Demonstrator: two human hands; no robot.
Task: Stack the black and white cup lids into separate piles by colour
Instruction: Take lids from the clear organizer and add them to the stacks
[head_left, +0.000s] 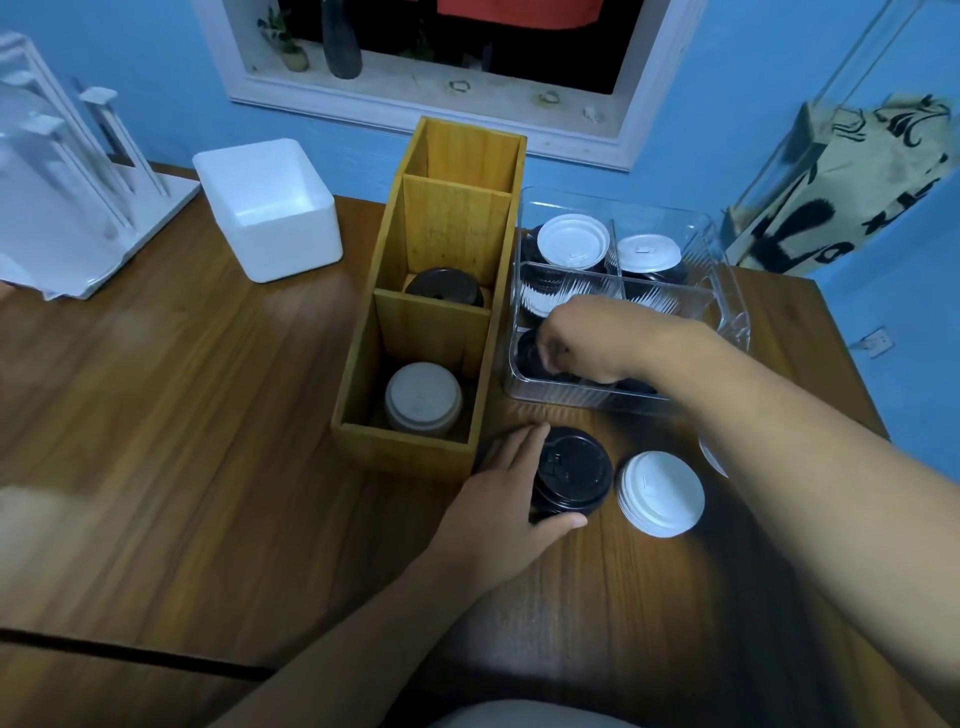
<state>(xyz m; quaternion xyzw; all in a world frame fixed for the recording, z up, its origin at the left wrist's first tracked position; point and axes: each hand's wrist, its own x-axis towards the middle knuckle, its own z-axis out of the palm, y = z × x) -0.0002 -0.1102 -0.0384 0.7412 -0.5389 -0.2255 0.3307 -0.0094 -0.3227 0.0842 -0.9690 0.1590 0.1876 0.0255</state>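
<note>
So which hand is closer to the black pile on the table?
Left. The left hand holds the black pile by its side. The right hand is farther back, reaching into the clear tray.

The left hand (498, 499) and right hand (587, 343) were bare. Both forearms were bare too, uncovered from the wrists back to the frame's edge. Behind the left forearm (363, 639), nearest the person, a rounded strip of pale grey cloth (519, 716) showed; which garment it was could not be told.
</note>
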